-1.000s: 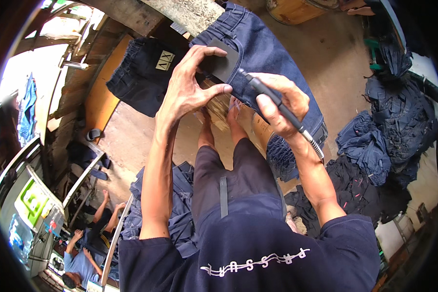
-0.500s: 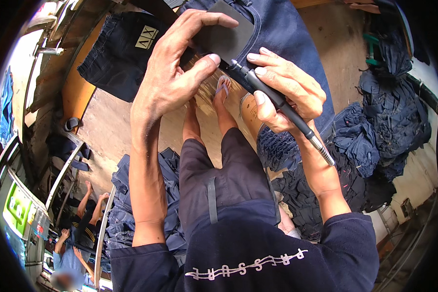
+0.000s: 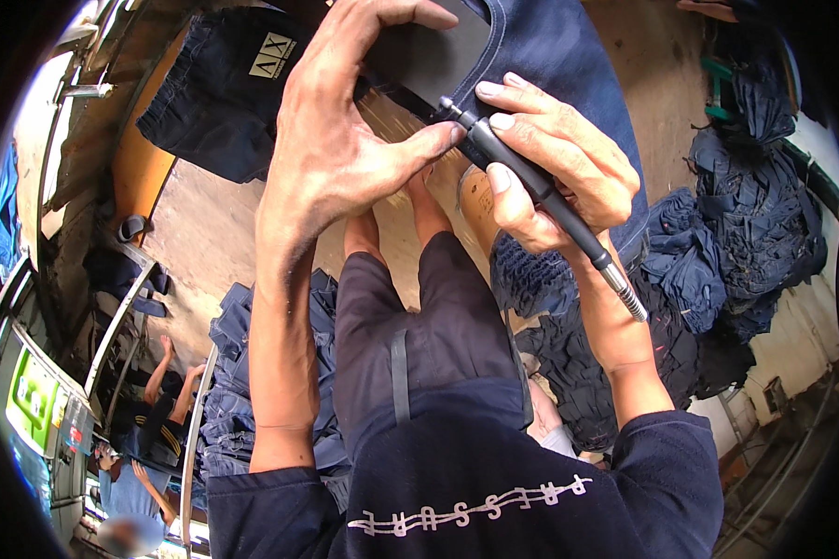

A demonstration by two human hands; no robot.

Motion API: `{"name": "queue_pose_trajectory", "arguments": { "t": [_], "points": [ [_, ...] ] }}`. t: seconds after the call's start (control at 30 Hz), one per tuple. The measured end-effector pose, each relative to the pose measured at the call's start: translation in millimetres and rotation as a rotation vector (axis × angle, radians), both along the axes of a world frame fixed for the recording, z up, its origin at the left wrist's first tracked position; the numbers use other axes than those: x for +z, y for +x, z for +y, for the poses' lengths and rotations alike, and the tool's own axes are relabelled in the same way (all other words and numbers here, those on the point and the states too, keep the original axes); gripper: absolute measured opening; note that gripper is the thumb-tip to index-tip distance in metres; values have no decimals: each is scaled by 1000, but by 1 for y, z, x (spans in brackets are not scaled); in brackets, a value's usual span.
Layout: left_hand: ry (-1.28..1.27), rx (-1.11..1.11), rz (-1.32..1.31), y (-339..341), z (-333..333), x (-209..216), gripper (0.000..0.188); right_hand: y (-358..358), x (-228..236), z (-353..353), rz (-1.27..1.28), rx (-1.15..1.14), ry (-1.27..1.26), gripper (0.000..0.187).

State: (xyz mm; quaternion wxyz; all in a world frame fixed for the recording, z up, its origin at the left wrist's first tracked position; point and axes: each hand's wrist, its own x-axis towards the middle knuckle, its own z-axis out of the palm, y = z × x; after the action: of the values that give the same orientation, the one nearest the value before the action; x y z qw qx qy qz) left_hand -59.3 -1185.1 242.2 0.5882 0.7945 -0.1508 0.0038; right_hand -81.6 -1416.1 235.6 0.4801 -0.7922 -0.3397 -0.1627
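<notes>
My right hand is closed around a slim black rotary-tool handpiece with a metal spring at its tail. The tool's tip points up and left, at the near edge of a dark flat board. Blue denim trousers lie around that board, with a stitched seam along its side. Left of the tip, my left hand is spread, thumb and index finger wide apart. Its thumb lies beside the tool's tip, and its index finger curves over the board.
Dark denim trousers with a light patch hang at upper left. Piled dark garments lie at the right, and folded jeans at lower left. Beyond a rail, other people's arms show. A green stool stands at upper right.
My left hand has moved up in view, its thumb shifting right toward the tool's tip. The right hand has shifted slightly right and down, still holding the handpiece.
</notes>
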Motion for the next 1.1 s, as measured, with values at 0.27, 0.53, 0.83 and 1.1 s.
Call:
{"name": "queue_pose_trajectory", "arguments": {
  "t": [0.27, 0.53, 0.83, 1.1],
  "points": [
    [7, -23, -73, 4, 3, -16, 64, 0, 0, 2, -17, -12, -7, 28],
    [-10, -17, -8, 2, 4, -17, 64, 3, -3, 0, -29, 7, -3, 29],
    [-3, -21, 12, 4, 4, -14, 65, 2, -1, 2, -16, -10, -9, 27],
    [23, -22, 54, 2, 5, -6, 65, 2, -1, -1, 13, 0, 1, 28]
  ]
}}
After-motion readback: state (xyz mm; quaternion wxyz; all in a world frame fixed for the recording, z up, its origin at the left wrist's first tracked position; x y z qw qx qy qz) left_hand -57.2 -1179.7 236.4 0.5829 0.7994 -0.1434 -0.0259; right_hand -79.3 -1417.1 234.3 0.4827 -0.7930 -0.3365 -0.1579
